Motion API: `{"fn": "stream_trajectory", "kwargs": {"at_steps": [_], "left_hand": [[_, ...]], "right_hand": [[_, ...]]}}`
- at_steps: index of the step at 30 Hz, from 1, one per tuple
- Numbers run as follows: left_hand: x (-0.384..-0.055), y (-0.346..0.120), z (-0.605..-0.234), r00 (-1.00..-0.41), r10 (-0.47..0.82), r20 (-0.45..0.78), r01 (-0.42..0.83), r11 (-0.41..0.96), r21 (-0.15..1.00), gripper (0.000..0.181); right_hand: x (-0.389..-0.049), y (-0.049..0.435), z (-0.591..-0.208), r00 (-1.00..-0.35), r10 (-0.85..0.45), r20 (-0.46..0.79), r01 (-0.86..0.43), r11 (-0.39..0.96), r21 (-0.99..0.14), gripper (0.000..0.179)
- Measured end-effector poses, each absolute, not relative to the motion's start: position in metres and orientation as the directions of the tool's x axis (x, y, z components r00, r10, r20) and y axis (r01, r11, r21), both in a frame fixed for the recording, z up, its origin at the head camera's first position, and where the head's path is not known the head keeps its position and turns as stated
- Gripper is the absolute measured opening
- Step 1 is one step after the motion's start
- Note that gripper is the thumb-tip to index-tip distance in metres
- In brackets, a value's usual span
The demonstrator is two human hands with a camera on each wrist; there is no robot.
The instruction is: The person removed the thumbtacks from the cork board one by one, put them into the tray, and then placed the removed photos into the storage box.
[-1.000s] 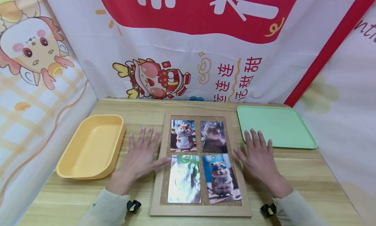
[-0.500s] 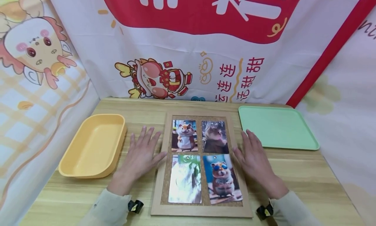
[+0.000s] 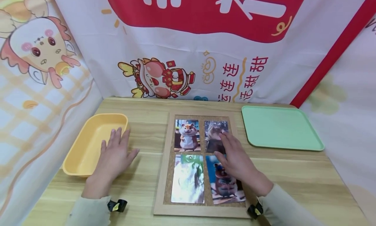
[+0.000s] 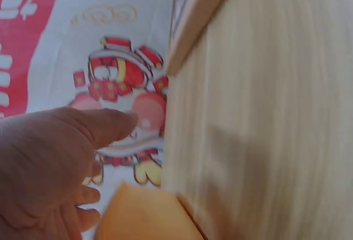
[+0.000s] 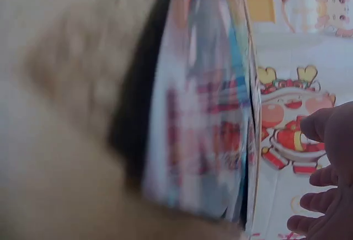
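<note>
A wood-framed cork board lies on the table, bearing several pinned photos: a hamster in an apron, a darker animal picture, a glare-covered picture and a hamster in sunglasses. Over the right-hand photos hovers my right hand, fingers spread and holding nothing; it hides parts of both. My left hand is above the near right rim of the yellow basin, fingers extended. In the left wrist view the left thumb points out over the table side, with nothing gripped.
A flat green tray lies at the back right of the wooden table. Printed cloth hangs behind the table and along its sides.
My left hand has moved left, from beside the board to the basin. My right hand has moved left from the board's right edge to over the photos. The head view has shifted slightly.
</note>
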State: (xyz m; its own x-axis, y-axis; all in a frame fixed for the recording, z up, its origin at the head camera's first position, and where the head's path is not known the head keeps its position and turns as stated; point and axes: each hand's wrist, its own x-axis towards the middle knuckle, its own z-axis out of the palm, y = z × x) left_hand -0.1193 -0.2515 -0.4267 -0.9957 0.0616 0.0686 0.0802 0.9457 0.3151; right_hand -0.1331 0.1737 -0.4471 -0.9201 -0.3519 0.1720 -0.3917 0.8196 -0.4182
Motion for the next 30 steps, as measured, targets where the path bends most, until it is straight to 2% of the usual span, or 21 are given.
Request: {"fn": "stream_trajectory", "kwargs": {"at_steps": [4, 11, 22, 30], "left_hand": [[-0.119, -0.259, -0.434, -0.998, 0.056, -0.013, 0.048, 0.941, 0.334, 0.091], [-0.120, -0.256, -0.436, -0.994, 0.088, -0.060, 0.059, 0.924, 0.378, 0.093], [-0.119, -0.239, -0.434, -0.994, 0.094, -0.062, 0.064, 0.923, 0.380, 0.090], [-0.117, -0.217, -0.435, -0.992, 0.118, -0.042, 0.094, 0.926, 0.365, 0.089]], "right_hand": [[-0.138, 0.188, -0.453, -0.931, -0.330, 0.155, -0.364, 0.853, -0.373, 0.073], [-0.139, 0.212, -0.461, -0.947, -0.302, 0.112, -0.322, 0.888, -0.329, 0.068], [-0.135, 0.219, -0.466, -0.967, -0.256, 0.015, -0.248, 0.919, -0.307, 0.074], [-0.132, 0.222, -0.469, -0.963, -0.270, 0.008, -0.259, 0.912, -0.319, 0.073]]}}
